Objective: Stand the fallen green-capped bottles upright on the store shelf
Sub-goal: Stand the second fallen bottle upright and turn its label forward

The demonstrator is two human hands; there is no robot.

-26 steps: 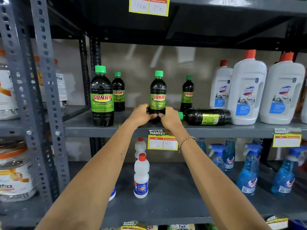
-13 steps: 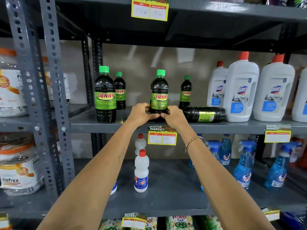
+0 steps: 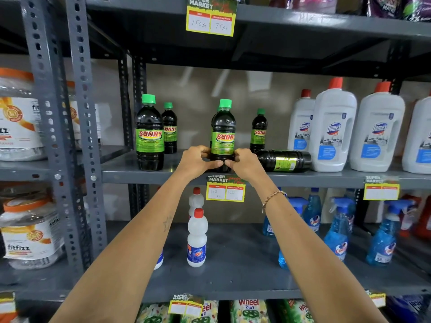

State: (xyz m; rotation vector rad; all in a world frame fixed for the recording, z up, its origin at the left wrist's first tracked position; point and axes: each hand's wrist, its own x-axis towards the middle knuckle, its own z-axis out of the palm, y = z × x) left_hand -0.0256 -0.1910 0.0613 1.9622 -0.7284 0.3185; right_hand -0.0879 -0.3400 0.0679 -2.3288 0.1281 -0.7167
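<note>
A dark green-capped Sunny bottle (image 3: 223, 134) stands upright at the front of the grey middle shelf (image 3: 140, 177). My left hand (image 3: 198, 160) and my right hand (image 3: 245, 163) clasp its base from either side. Just right of it, another dark bottle (image 3: 283, 160) lies on its side, its cap end hidden behind my right hand. Three more green-capped bottles stand upright: a big one at the left (image 3: 149, 136), a smaller one behind it (image 3: 169, 129), and one at the back right (image 3: 259, 130).
White Domex jugs (image 3: 333, 129) with red caps crowd the shelf right of the lying bottle. Below stand white bottles (image 3: 197, 238) and blue spray bottles (image 3: 338, 229). A perforated grey upright (image 3: 77, 136) and Fitfizz jars (image 3: 28, 231) are at the left.
Both hands have stayed on the base of the upright middle bottle. The view has shifted slightly, the shelf sitting a little lower in frame. The lying bottle has not moved.
</note>
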